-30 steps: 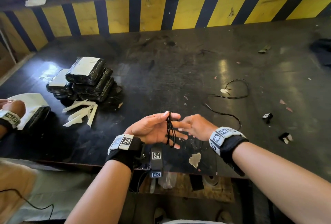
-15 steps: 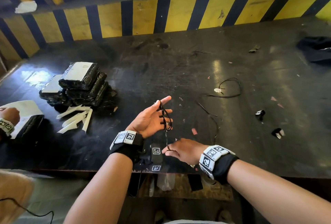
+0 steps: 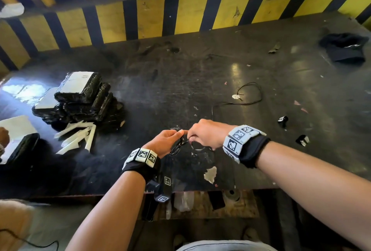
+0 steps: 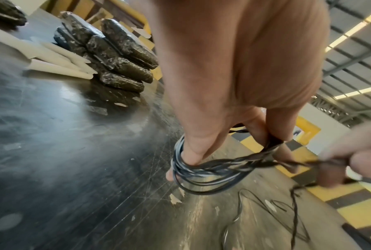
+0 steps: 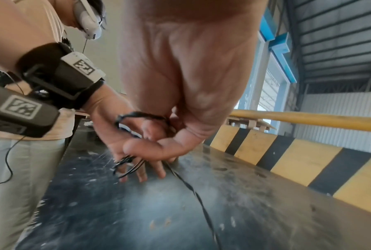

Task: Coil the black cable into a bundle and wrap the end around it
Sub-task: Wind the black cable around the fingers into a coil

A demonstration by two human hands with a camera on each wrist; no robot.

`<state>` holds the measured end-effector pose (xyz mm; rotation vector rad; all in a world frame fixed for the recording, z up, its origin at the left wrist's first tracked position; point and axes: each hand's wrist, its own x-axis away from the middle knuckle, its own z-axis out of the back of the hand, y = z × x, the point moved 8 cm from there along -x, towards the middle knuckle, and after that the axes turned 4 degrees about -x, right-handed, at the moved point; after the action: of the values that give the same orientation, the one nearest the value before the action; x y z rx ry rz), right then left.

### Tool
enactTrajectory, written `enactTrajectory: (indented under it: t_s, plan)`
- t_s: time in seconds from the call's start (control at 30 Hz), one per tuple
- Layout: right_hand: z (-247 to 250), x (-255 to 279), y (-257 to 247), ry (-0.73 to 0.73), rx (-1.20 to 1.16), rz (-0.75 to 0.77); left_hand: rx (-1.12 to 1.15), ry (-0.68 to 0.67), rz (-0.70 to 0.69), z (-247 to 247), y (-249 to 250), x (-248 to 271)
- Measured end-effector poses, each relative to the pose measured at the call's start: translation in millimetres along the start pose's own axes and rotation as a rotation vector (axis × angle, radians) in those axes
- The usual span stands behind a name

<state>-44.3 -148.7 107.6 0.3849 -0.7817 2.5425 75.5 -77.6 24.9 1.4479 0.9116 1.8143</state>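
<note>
The thin black cable is wound in several loops into a coil (image 3: pixel 177 146) round the fingers of my left hand (image 3: pixel 170 138), which grips it just above the dark table (image 3: pixel 180 82). In the left wrist view the coil (image 4: pixel 204 174) hangs round the fingers. Close on the right, my right hand (image 3: pixel 200 133) pinches the strand that leaves the coil; the right wrist view shows this strand (image 5: pixel 193 191) trailing down to the table. The loose tail (image 3: pixel 255 98) lies in a curve on the table beyond my right hand.
A stack of black wrapped packets (image 3: pixel 80 98) and white paper strips (image 3: pixel 78 136) lie at the left. Another person's hand (image 3: pixel 4 136) is at the far left edge. A black cap (image 3: pixel 345 47) sits back right, small scraps (image 3: pixel 283 120) at the right. A yellow-black striped barrier (image 3: pixel 190 9) closes the back.
My right hand has come up from near the table's front edge to beside my left hand with the strand. My left hand's fingers, straight before, now curl on the coil.
</note>
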Motion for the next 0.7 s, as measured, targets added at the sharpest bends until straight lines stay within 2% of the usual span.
enactTrajectory:
  t_s: [0.1, 0.23, 0.37, 0.57, 0.7]
  plan:
    - [21, -7, 9, 0.052, 0.023, -0.026, -0.12, -0.022, 0.094, 5, -16, -4]
    - [40, -14, 21, 0.086, 0.105, -0.061, -0.023, -0.132, 0.122, -7, -13, 12]
    - [53, -21, 20, 0.207, 0.071, -0.051, 0.097, -0.319, 0.197, -25, -15, 24]
    - [54, -27, 21, 0.338, 0.033, 0.016, 0.362, -0.538, 0.147, -43, 6, 45]
    - [43, -28, 24, 0.326, -0.055, 0.086, 0.523, -0.632, 0.07, -43, 26, 57]
